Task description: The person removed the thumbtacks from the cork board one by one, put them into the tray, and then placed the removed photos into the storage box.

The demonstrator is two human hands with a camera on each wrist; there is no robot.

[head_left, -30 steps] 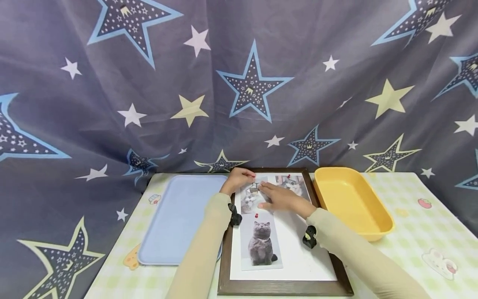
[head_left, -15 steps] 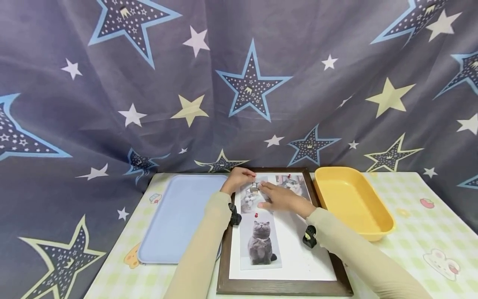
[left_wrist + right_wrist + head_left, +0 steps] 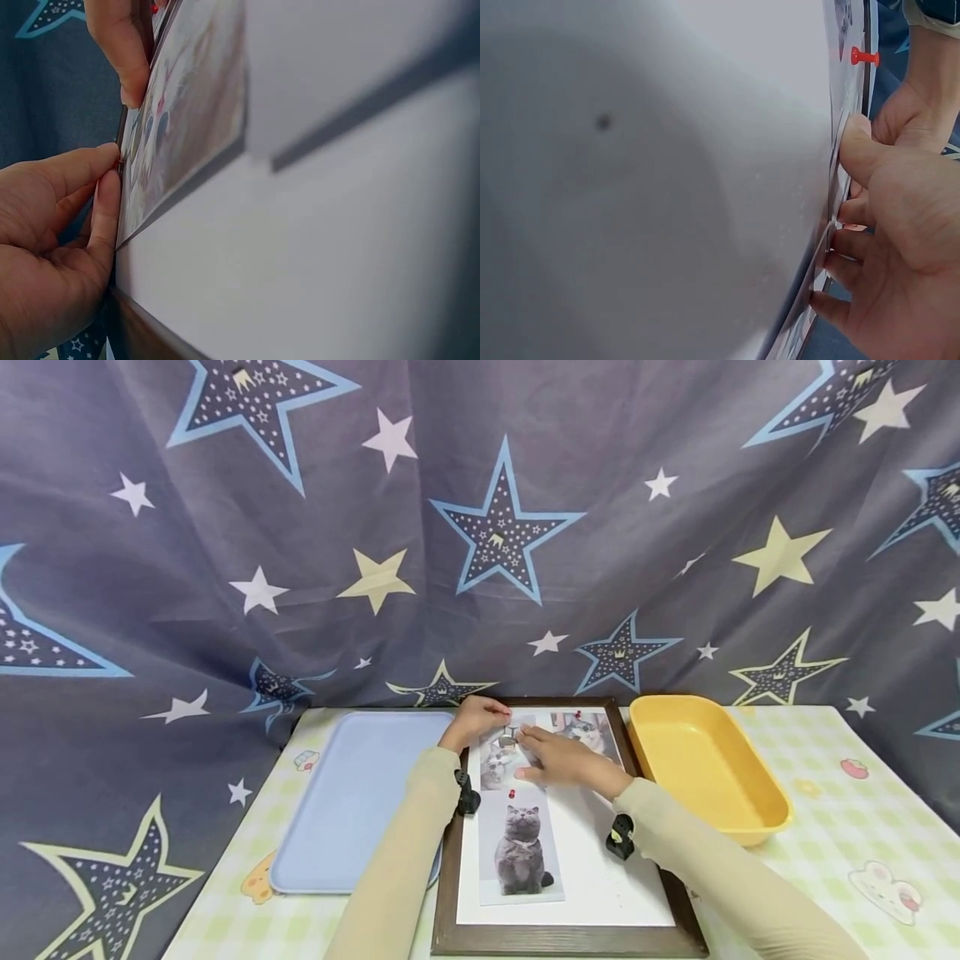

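Unmoved: left hand (image 3: 480, 718) at pin (image 3: 507, 714), right hand (image 3: 561, 757) on upper-left photo (image 3: 497, 770)

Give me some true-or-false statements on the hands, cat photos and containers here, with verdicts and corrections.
1. The right hand touches the upper-left cat photo. True.
2. The yellow bin stands left of the framed board. False: the yellow bin is right of it; the blue tray is left.
3. A red pin sits near the top edge of the lower cat photo. True.
4. The left hand lies in the blue tray. False: the left hand is at the framed board's upper left.
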